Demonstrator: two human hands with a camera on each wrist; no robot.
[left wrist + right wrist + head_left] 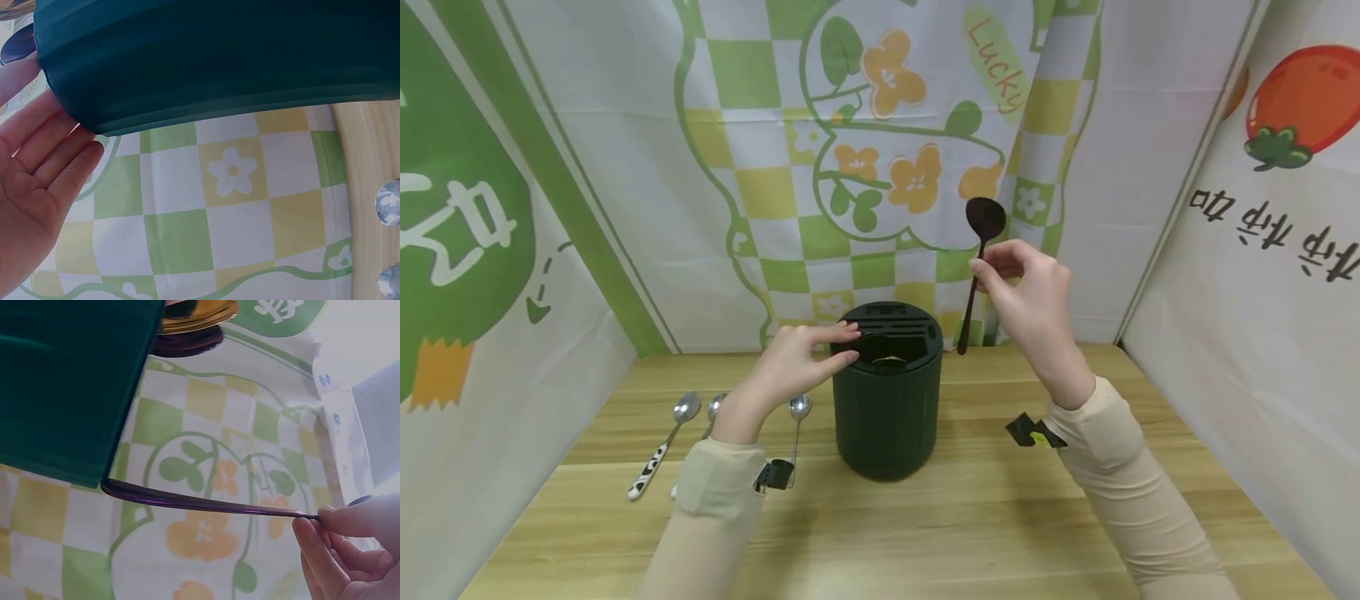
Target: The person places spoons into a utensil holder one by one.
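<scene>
A dark green ribbed utensil holder [887, 425] stands upright on the table, its black slotted lid [887, 323] on top. My left hand [790, 362] touches the left of the holder's rim with fairly straight fingers. To the right of the holder, my right hand [1033, 292] pinches a dark purple spoon [985, 218] by its stem, bowl up and handle hanging down. In the right wrist view the tip of its handle [200, 503] overlaps the holder's edge. A gold spoon [203, 315] and another dark spoon [190, 344] show at the holder's mouth.
Several metal spoons lie left of the holder, including one with a black-and-white handle [647, 471] and one by the left wrist [800, 407]. A printed checkered cloth [752, 196] hangs behind the wooden table [970, 533], with white cloth walls at both sides.
</scene>
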